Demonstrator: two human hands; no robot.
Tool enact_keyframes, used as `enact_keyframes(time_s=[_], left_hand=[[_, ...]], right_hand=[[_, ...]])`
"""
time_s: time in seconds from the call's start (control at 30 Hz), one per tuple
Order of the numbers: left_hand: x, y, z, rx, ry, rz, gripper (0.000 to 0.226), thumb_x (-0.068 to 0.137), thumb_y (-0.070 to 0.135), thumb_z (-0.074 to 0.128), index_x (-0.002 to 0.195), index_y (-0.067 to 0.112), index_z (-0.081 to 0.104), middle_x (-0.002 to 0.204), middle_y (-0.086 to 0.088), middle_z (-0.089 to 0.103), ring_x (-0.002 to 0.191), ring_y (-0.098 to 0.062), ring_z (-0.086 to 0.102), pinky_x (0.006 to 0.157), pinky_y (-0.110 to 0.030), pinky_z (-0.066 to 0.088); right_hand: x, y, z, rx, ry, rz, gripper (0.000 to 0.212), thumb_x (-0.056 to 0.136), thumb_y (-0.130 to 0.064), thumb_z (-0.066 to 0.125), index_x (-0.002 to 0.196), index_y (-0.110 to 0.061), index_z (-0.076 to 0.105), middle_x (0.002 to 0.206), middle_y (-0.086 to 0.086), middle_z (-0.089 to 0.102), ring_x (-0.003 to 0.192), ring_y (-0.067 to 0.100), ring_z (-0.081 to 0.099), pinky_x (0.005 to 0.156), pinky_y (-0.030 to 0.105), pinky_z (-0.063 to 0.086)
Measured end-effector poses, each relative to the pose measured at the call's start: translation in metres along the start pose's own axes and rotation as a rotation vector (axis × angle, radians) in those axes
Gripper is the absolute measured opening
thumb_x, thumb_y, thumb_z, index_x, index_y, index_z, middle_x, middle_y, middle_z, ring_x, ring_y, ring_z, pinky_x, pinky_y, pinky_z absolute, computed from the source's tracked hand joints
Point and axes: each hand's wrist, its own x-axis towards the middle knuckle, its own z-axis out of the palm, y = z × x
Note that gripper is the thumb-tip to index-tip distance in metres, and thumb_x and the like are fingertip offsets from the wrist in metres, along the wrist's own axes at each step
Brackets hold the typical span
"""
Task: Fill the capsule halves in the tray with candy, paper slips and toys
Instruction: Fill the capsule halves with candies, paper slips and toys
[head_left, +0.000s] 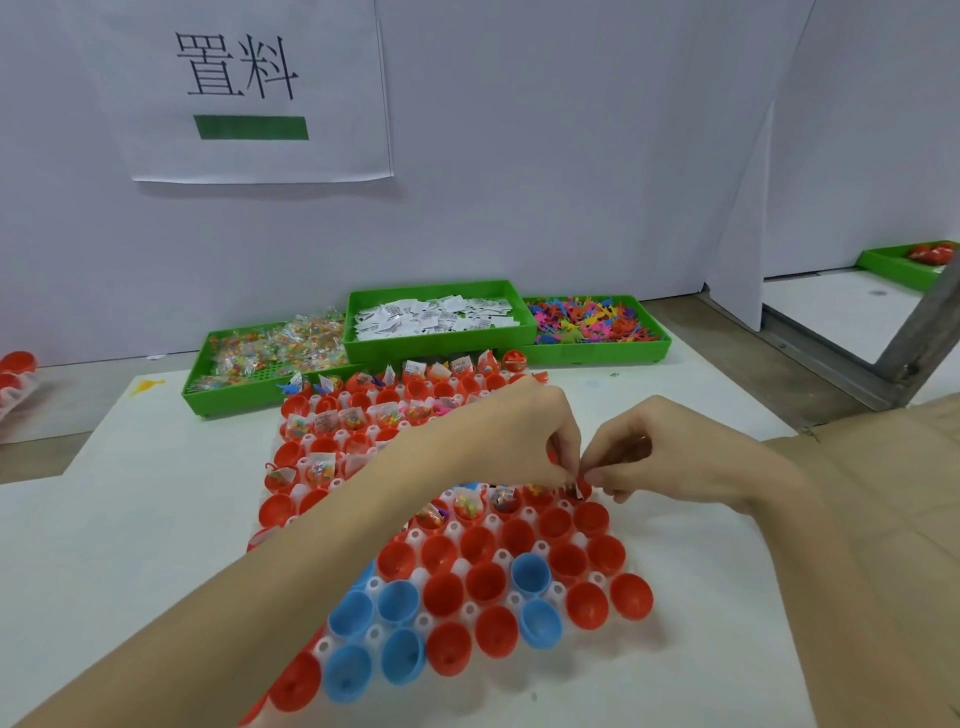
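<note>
- A white sheet covers the table; a pale wall stands behind, with a paper sign bearing two black characters and a green bar; a grey partition leans at right.
- Three green bins sit against the wall: candy bin at left with wrapped sweets; slip bin in the middle, raised, with white slips; toy bin at right with bright small toys.
- The tray lies on the sheet just before the bins, full of red and some blue capsule halves; far rows hold candy, slips and toys; near rows show bare cups.
- Left hand and right hand meet over the tray's right middle; both pinch a small slip between thumb and fingertips, other fingers curled.
- Another green bin sits far right.
</note>
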Motion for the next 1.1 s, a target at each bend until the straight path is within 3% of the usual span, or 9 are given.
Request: enact_keyframes(time_s=[0.07,0.2,0.3,0.4,0.53,0.67,0.87,1.0,1.1], left_hand=[[-0.001,0.0,-0.001,-0.024,-0.024,-0.006,0.014,0.092,0.022,0.072,0.102,0.019,0.082,0.099,0.0,0.076,0.09,-0.014,0.062,0.086,-0.023,0.048],[-0.008,-0.002,0.004,-0.044,0.098,0.069,0.014,0.09,0.014,0.07,0.095,0.015,0.083,0.093,-0.002,0.077,0.085,-0.018,0.061,0.073,-0.003,0.03],[-0.018,-0.005,0.005,-0.063,0.145,0.077,0.015,0.096,0.022,0.068,0.103,0.018,0.081,0.099,0.001,0.073,0.088,-0.01,0.054,0.082,-0.013,0.035],[-0.032,-0.016,-0.002,-0.205,0.232,0.047,0.017,0.098,0.026,0.067,0.106,0.018,0.08,0.097,0.006,0.071,0.081,-0.004,0.058,0.074,-0.015,0.047],[-0.06,-0.059,-0.01,-0.269,0.532,-0.146,0.02,0.099,0.032,0.063,0.1,0.018,0.077,0.088,0.013,0.065,0.074,0.005,0.055,0.066,-0.011,0.045],[-0.097,-0.139,-0.027,-0.092,0.827,-0.475,0.018,0.101,0.021,0.061,0.101,0.01,0.075,0.092,0.001,0.068,0.08,-0.009,0.055,0.082,-0.032,0.051],[-0.153,-0.242,-0.041,0.248,0.486,-0.862,0.033,0.107,0.023,0.045,0.13,0.007,0.063,0.128,-0.013,0.066,0.117,-0.033,0.053,0.103,-0.039,0.04],[-0.163,-0.265,-0.039,0.236,0.364,-0.909,0.034,0.107,0.023,0.038,0.111,0.008,0.068,0.106,-0.012,0.074,0.101,-0.031,0.053,0.104,-0.036,0.038],[-0.154,-0.268,-0.045,0.216,0.399,-0.946,0.032,0.104,0.034,0.053,0.117,0.011,0.07,0.111,-0.008,0.074,0.111,-0.03,0.056,0.104,-0.035,0.036]], right_hand=[[0.003,-0.001,0.003,-0.012,0.032,0.019,0.011,0.088,-0.012,0.075,0.086,-0.021,0.08,0.08,-0.001,0.078,0.072,0.016,0.074,0.081,0.037,0.062],[0.003,0.0,0.003,-0.003,0.028,0.017,0.006,0.087,-0.015,0.078,0.084,-0.02,0.08,0.081,0.0,0.077,0.076,0.022,0.073,0.082,0.045,0.061],[0.001,0.0,0.001,0.032,0.041,-0.007,0.014,0.089,-0.037,0.077,0.084,-0.024,0.079,0.081,-0.001,0.076,0.073,0.015,0.072,0.073,0.033,0.062],[0.002,-0.002,0.001,0.093,0.161,-0.056,0.024,0.093,-0.043,0.068,0.079,-0.026,0.078,0.073,0.002,0.073,0.062,0.009,0.064,0.059,0.02,0.053],[0.008,-0.015,0.01,0.207,0.308,-0.177,0.028,0.095,-0.043,0.061,0.078,-0.027,0.076,0.064,0.004,0.065,0.055,0.01,0.054,0.052,0.019,0.045],[0.011,-0.044,0.034,0.281,0.338,-0.338,0.025,0.089,-0.044,0.058,0.083,-0.027,0.076,0.062,0.008,0.063,0.052,0.01,0.055,0.051,0.015,0.045],[0.023,-0.073,0.067,0.235,0.243,-0.432,0.024,0.092,-0.042,0.056,0.085,-0.03,0.076,0.061,0.01,0.063,0.05,0.009,0.056,0.052,0.017,0.045],[0.027,-0.078,0.074,0.218,0.221,-0.437,0.026,0.092,-0.045,0.055,0.085,-0.03,0.075,0.061,0.008,0.062,0.053,0.017,0.056,0.056,0.027,0.05],[0.028,-0.075,0.075,0.21,0.221,-0.427,0.026,0.094,-0.045,0.055,0.085,-0.029,0.075,0.061,0.008,0.062,0.052,0.021,0.055,0.055,0.029,0.048]])
